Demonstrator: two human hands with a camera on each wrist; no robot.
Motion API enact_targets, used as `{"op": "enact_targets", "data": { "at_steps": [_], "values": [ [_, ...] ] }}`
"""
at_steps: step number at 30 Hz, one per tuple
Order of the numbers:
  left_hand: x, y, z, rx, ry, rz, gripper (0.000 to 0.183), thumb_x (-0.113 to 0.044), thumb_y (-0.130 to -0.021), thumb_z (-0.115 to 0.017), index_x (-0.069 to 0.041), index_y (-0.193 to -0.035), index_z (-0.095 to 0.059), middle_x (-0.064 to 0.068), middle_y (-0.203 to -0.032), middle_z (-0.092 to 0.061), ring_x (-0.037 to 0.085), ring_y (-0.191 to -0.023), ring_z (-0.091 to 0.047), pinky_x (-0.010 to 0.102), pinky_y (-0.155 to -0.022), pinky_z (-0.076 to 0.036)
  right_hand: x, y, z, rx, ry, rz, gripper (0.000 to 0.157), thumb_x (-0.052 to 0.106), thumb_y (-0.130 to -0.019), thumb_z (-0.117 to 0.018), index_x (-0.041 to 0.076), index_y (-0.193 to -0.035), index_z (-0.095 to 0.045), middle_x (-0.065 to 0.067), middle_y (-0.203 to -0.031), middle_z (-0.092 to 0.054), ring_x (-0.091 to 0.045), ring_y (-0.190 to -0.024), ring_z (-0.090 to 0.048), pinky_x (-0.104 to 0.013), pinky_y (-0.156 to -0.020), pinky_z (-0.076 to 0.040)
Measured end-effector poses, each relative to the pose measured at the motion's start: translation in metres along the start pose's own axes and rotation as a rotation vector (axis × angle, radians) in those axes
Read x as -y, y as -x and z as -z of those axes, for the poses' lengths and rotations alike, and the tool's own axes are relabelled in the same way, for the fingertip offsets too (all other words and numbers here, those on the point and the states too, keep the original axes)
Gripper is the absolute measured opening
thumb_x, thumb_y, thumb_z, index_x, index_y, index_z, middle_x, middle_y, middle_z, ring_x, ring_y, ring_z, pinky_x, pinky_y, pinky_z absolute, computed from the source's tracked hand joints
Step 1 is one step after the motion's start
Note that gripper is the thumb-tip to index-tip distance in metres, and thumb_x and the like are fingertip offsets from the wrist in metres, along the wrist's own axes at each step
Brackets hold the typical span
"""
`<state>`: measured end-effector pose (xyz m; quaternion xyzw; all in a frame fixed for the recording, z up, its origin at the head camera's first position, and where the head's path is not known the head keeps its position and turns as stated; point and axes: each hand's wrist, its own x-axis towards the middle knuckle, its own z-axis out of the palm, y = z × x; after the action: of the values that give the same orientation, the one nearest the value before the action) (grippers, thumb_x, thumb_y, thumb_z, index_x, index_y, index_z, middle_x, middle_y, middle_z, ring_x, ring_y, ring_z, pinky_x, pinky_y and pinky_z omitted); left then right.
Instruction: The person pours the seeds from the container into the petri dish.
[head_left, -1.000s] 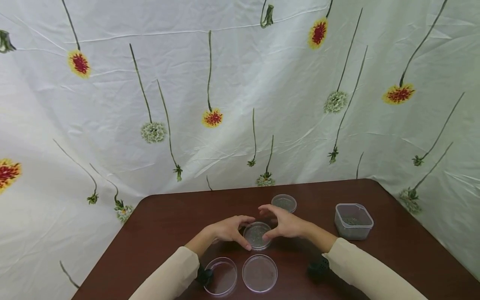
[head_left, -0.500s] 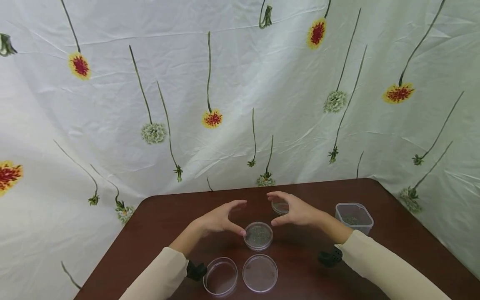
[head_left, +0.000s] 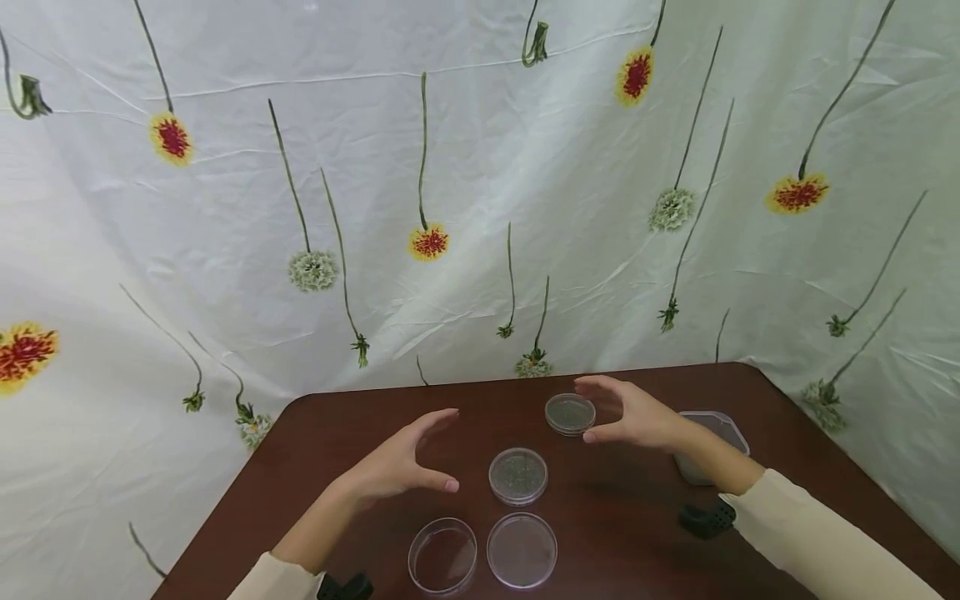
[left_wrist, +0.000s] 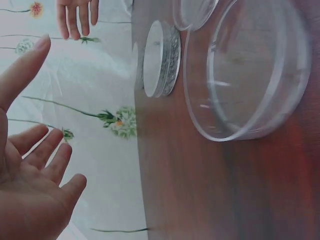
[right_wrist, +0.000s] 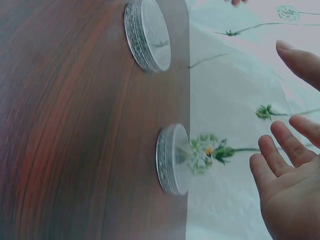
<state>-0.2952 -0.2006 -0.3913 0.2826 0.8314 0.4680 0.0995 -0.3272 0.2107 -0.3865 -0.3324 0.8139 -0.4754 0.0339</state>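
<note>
My left hand hovers left of the nearer filled petri dish, its fingers spread and holding nothing. That dish contains grey-green bits and is covered by a clear lid. My right hand, also holding nothing, is held with thumb and fingers apart just right of the farther filled petri dish. In the right wrist view, the fingers of the right hand are apart from both dishes. Closer to me are an unfilled petri dish and a shallow clear round dish or lid, side by side.
A translucent plastic tub stands at the right, partly hidden behind my right forearm. Everything sits on a dark brown wooden table. A white flower-print cloth hangs behind the table's far edge.
Both hands have drawn away from the nearer filled dish, where they were around it. The left went left; the right went right and up, leaving the farther dish fully visible.
</note>
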Motion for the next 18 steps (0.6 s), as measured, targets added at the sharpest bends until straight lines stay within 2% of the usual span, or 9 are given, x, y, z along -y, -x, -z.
{"op": "enact_targets", "data": {
  "at_steps": [8,13,18],
  "values": [
    [-0.001,0.039,-0.011,-0.054,0.059,0.042,0.097,-0.02,-0.079,-0.092,-0.011,-0.159,-0.038,0.014,-0.161,-0.037,0.042,-0.151,-0.022,0.068,-0.117,-0.016,0.002,0.026,0.022,-0.041,0.017,-0.009,0.079,0.014,-0.091,-0.082,-0.005,-0.154,-0.038,-0.025,-0.151,-0.048,-0.048,-0.14,-0.042,-0.06,-0.111,-0.035],
    [-0.003,0.051,-0.019,-0.069,0.09,0.068,0.095,-0.018,-0.077,-0.093,-0.01,-0.157,-0.041,0.018,-0.158,-0.041,0.044,-0.149,-0.028,0.07,-0.115,-0.017,-0.002,0.043,0.037,-0.08,0.02,-0.028,0.078,0.013,-0.092,-0.081,-0.003,-0.155,-0.037,-0.025,-0.152,-0.046,-0.049,-0.141,-0.04,-0.063,-0.109,-0.034],
    [-0.003,0.062,-0.027,-0.066,0.119,0.11,0.095,-0.017,-0.076,-0.093,-0.008,-0.156,-0.041,0.024,-0.157,-0.04,0.047,-0.147,-0.029,0.071,-0.113,-0.02,-0.003,0.062,0.051,-0.114,0.062,-0.032,0.077,0.014,-0.094,-0.079,-0.001,-0.157,-0.036,-0.026,-0.153,-0.044,-0.051,-0.141,-0.039,-0.056,-0.106,-0.042]
  ]
}}
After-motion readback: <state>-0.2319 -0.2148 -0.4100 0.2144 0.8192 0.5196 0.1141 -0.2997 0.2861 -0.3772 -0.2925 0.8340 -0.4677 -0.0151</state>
